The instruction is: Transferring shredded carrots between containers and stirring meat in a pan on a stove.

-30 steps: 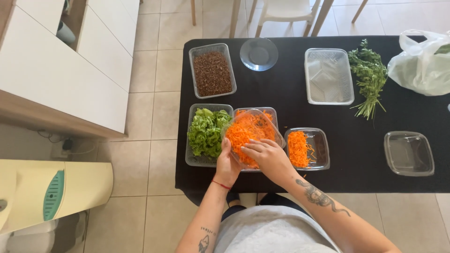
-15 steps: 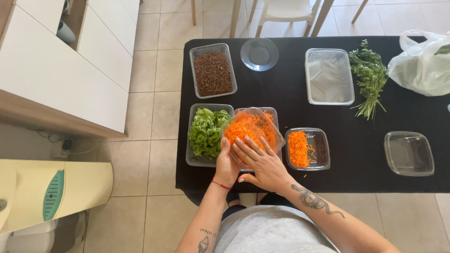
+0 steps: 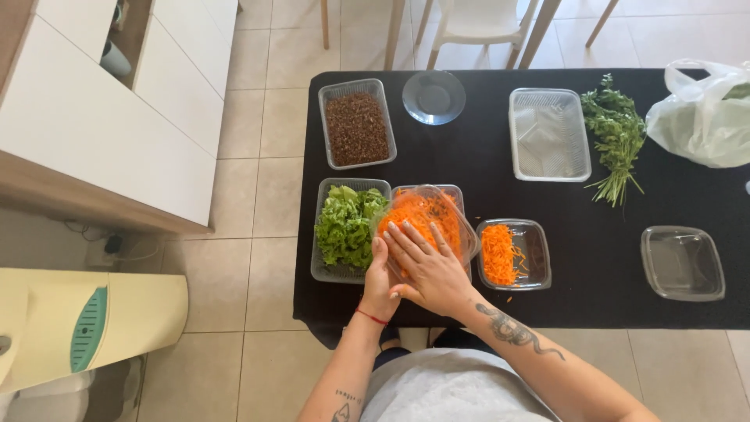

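Carrots (image 3: 418,215), grated, fill a clear tub (image 3: 467,234) that we hold tilted at the near middle of the bench (image 3: 562,203); our right hand (image 3: 426,266) lies flat over the heap, fingers (image 3: 406,234) spread and pressing on the orange shreds, so this grip is open and clasps nothing; our left hand (image 3: 380,270) is cupped against the tub's near left side, just under the right hand, steadying it, though we cannot tell how far its fingers wrap round; a red band (image 3: 372,316) circles the left wrist. The tilted tub sits over a second clear tray (image 3: 457,190), of which only the far rim shows. Touching it on the left is a tray of lettuce (image 3: 344,227); just beside it on the right is a smaller tub (image 3: 537,254) with more grated carrot (image 3: 497,254) along its left half, and a few shreds lie loose on the bench by it. Farther back stand a tray of brown grains (image 3: 355,129), a glass plate (image 3: 433,97) and an empty ribbed tray (image 3: 549,134); a bunch of herbs (image 3: 616,133) lies to the right of that, near a white bag (image 3: 699,113) at the far right corner; an empty clear tub (image 3: 682,263) sits well apart at the near right. Beyond the bench are chair legs (image 3: 476,27) on tiled floor (image 3: 258,180); a white cabinet (image 3: 109,117) stands to the left.
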